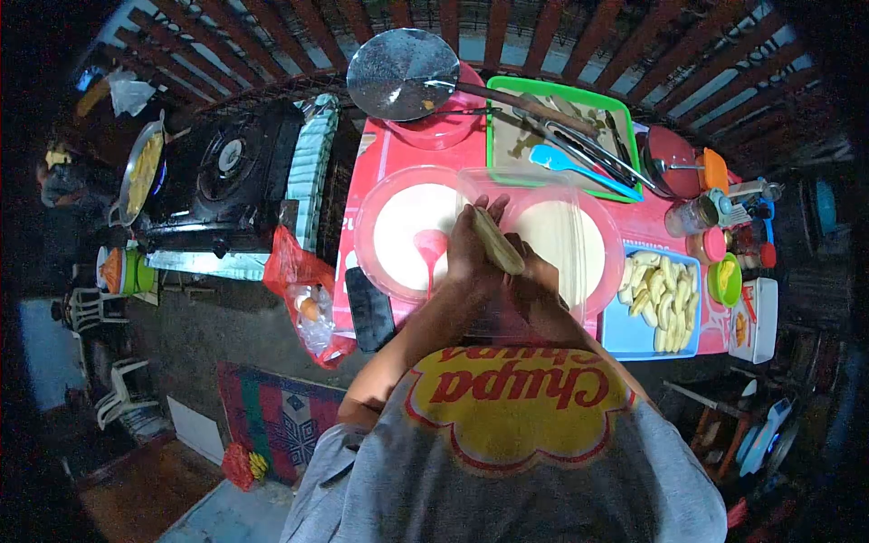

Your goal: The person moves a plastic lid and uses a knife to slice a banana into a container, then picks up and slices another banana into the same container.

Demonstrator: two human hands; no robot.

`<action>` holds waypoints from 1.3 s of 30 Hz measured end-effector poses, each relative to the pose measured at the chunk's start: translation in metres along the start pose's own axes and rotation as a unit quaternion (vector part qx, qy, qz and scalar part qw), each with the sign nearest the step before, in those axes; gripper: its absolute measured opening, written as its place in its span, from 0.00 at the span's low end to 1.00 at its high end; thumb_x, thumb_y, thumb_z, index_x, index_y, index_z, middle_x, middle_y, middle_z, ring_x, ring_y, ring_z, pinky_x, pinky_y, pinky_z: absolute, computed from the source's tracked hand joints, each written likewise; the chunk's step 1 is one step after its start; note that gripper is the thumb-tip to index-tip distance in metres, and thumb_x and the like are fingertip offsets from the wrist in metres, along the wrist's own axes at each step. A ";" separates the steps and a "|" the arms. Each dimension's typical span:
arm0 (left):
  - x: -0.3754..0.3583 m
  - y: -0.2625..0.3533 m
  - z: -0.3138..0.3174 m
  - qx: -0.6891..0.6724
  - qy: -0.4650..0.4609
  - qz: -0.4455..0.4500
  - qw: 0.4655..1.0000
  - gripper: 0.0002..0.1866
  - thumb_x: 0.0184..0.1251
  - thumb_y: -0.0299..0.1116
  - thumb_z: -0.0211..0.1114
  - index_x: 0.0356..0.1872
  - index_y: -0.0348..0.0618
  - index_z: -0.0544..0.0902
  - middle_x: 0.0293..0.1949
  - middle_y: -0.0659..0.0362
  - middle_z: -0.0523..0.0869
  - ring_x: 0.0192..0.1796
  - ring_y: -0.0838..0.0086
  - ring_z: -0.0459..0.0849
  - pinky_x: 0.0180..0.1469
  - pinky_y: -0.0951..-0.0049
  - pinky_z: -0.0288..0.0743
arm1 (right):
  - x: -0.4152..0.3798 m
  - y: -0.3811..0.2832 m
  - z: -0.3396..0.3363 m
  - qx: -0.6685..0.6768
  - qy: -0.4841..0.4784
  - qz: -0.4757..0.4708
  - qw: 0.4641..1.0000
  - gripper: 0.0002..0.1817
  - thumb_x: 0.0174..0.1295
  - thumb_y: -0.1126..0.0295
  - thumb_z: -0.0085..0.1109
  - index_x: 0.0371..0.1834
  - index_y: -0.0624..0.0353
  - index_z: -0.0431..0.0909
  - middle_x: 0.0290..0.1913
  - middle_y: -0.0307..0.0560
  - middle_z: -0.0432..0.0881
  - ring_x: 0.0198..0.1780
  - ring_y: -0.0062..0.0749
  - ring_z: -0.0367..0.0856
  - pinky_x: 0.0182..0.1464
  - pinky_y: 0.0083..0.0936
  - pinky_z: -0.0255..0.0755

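My left hand (469, 249) and my right hand (532, 282) are close together over the table, with a long pale banana (498, 242) gripped between them. The banana looks peeled; the fingers hide part of it. Under my hands is a clear rectangular plastic piece (520, 185), its exact shape hard to tell. On the left is a bowl of white batter (398, 222) with a pink ladle (432, 246) in it. Another bowl with pale contents (588, 240) is on the right, partly behind the clear plastic. Beyond it, several peeled bananas (665, 294) lie in a blue tray (625, 337).
A green-rimmed tray (566, 86) holds tongs and a blue spatula (570, 166). A skimmer (403, 77) rests over a pink basin (430, 134). Left are a phone (368, 309), a gas stove (226, 172) and a pan (143, 172) with yellowish food. Jars (692, 217) line the right.
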State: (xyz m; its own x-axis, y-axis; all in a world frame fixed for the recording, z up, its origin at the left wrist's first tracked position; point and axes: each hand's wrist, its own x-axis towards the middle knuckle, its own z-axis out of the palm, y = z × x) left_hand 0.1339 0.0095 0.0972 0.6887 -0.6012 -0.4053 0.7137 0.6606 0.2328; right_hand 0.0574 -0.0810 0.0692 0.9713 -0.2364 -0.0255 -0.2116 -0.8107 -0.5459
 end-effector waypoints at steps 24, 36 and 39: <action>0.022 0.008 -0.002 -0.052 0.060 0.056 0.995 0.18 0.63 0.48 0.41 0.46 0.48 0.63 0.44 0.60 0.67 0.44 0.69 0.70 0.49 0.68 0.65 | -0.043 -0.015 -0.056 0.052 0.063 -0.058 0.995 0.12 0.52 0.77 0.46 0.40 0.54 0.66 0.28 0.53 0.75 0.26 0.45 0.75 0.26 0.31 0.68; 0.016 0.000 0.015 0.025 0.038 0.068 0.997 0.25 0.61 0.50 0.42 0.54 0.47 0.57 0.49 0.58 0.65 0.42 0.71 0.67 0.48 0.68 0.64 | -0.044 -0.014 -0.060 0.044 0.000 -0.028 0.999 0.11 0.50 0.78 0.44 0.39 0.63 0.68 0.26 0.54 0.74 0.26 0.42 0.76 0.26 0.30 0.69; 0.016 -0.001 0.015 0.044 0.044 0.070 0.996 0.25 0.60 0.51 0.42 0.54 0.48 0.57 0.49 0.58 0.65 0.42 0.71 0.66 0.48 0.69 0.64 | -0.040 -0.029 -0.062 -0.056 0.004 0.000 0.998 0.11 0.51 0.77 0.44 0.39 0.63 0.68 0.27 0.55 0.75 0.28 0.43 0.77 0.27 0.31 0.71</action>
State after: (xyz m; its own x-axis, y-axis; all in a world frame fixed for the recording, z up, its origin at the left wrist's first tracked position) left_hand 0.1463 -0.0075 0.1035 0.7711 -0.4617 -0.4384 0.6224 0.6915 0.3666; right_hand 0.0183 -0.0816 0.1381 0.9704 -0.2406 -0.0193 -0.2234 -0.8651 -0.4490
